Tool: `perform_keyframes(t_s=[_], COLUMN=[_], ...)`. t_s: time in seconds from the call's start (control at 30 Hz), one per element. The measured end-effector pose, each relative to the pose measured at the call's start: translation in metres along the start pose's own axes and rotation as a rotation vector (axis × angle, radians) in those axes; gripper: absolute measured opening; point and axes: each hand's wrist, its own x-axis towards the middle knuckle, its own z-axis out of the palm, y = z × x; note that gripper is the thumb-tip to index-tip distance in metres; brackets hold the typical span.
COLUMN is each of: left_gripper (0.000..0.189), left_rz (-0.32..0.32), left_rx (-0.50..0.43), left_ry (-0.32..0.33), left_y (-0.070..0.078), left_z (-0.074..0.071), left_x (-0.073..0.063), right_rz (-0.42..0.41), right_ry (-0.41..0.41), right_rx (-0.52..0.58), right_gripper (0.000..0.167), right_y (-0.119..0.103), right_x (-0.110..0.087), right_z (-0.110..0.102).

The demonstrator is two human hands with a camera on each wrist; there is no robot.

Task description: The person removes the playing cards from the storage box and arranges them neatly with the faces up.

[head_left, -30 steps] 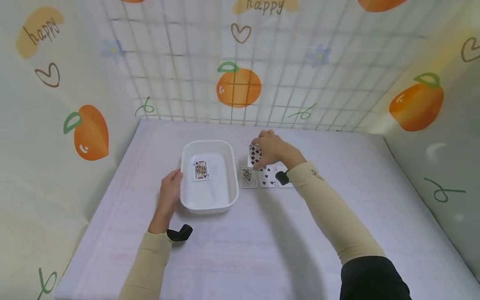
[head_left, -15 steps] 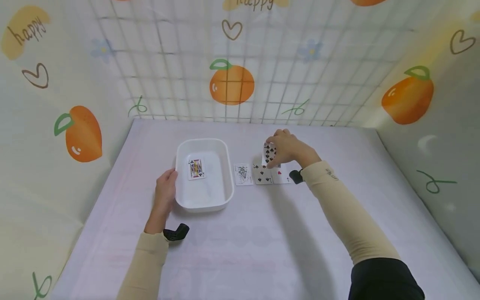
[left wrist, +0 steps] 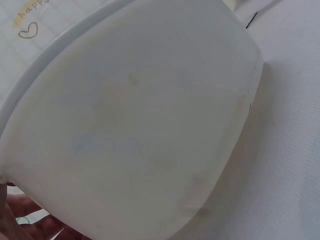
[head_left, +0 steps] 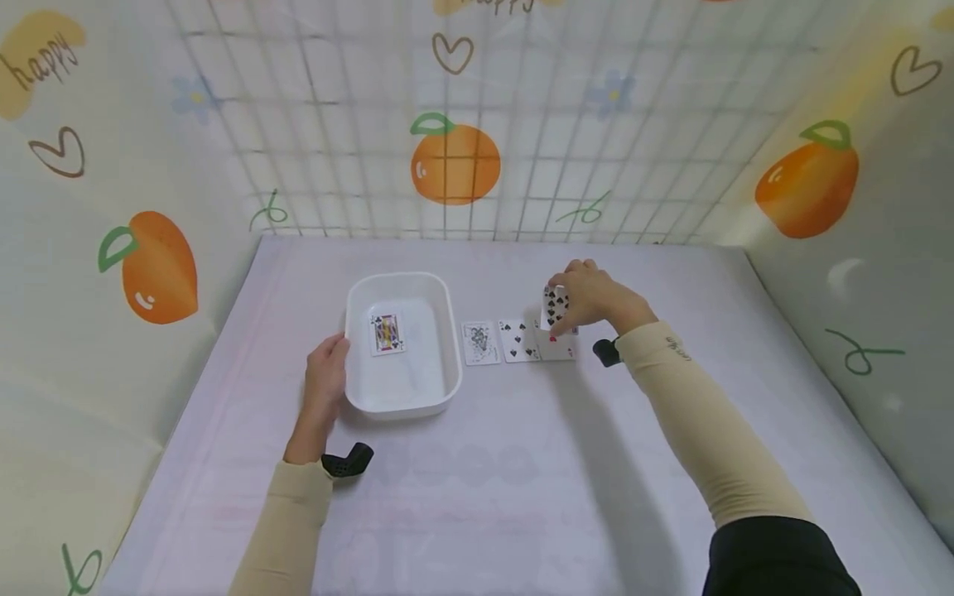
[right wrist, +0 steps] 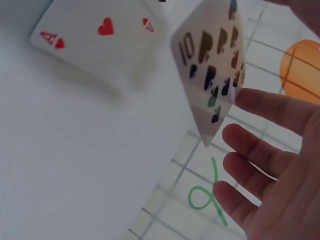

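Observation:
At the left side of a white plastic tub [head_left: 428, 364], my left hand [head_left: 326, 377] grips the rim. The left wrist view is mostly filled by the tub's outer wall [left wrist: 150, 115], with fingers [left wrist: 40, 222] at its lower left edge. A face card [head_left: 387, 334] lies face up inside it. My right hand [head_left: 596, 296] pinches a ten of spades [head_left: 555, 308], held upright just behind the ace of hearts [head_left: 559, 349]. The right wrist view shows the index fingertip against the ten [right wrist: 212, 70] and the other fingers spread.
Right of the tub, a joker [head_left: 480, 343], a spot card with black spades [head_left: 519, 341] and the ace lie in a row. A patterned cloth with a wire grid [head_left: 551, 157] stands behind the white tabletop [head_left: 462, 513]. A black wrist camera [head_left: 348, 460] sits on the left wrist.
My right hand has carried the ten of spades rightward along the row, from behind the joker and black card to behind the ace. The left hand stays on the tub; the head view has shifted slightly.

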Motion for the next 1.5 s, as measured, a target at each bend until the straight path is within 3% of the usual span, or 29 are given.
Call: perform_keyframes(t_s=[0.83,1.5], left_gripper=[0.050,0.052], left_rz=[0.000,-0.003], left_rx=[0.011,0.013], left_ry=[0.000,0.001], left_y=[-0.002,-0.004], left_z=[0.001,0.001], left_x=[0.002,0.003], right_rz=[0.114,0.140], right_ry=[-0.083,-0.139], right_rx=[0.016,0.031], right_gripper=[0.082,0.080], right_y=[0.043,0.051], right_x=[0.002,-0.003], right_z=[0.029,0.045])
